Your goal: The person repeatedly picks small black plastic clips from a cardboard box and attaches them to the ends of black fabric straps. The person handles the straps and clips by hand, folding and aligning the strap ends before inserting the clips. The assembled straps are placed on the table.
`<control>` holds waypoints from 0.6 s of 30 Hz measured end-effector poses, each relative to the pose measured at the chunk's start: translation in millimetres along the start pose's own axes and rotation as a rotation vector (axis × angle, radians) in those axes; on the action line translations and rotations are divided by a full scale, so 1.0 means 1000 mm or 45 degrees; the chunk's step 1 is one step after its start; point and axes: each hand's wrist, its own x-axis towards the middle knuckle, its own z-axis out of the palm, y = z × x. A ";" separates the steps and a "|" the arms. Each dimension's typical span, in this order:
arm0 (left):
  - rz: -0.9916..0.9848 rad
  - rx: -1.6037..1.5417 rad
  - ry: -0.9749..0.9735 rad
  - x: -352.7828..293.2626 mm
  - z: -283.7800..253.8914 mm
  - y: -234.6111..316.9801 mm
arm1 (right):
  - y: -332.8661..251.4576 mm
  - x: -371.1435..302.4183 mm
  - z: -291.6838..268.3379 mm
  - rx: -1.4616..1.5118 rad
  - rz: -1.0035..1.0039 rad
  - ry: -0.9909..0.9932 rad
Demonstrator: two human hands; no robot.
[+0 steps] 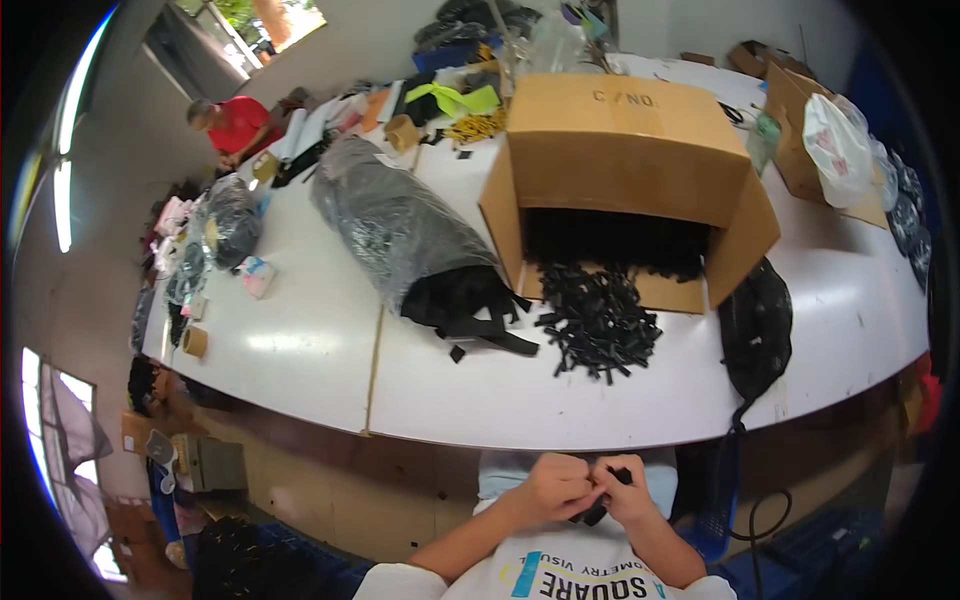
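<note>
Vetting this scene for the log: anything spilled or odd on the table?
Mainly the cardboard box: it lies on its side, mouth toward the near edge, with a heap of black pieces spread onto the table. Looks spilled, though possibly deliberate. One black scrap lies apart, near the grey plastic bag.

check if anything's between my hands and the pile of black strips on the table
From your left hand and right hand to the black strip pile, only the near edge of the white table intervenes; nothing else visible does.

A glossy white table (290, 385) carries an open brown cardboard box (630, 165). Short black strips (598, 325) lie heaped at its mouth.
</note>
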 end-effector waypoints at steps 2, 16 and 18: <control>-0.079 -0.001 0.084 -0.002 0.004 -0.002 | -0.006 0.001 0.003 -0.014 0.005 0.056; -0.483 0.113 0.126 -0.006 -0.006 0.012 | -0.034 0.014 -0.006 -1.016 -0.210 0.155; -0.513 0.109 0.107 -0.010 -0.007 0.010 | -0.039 0.034 -0.014 -1.293 -0.409 0.341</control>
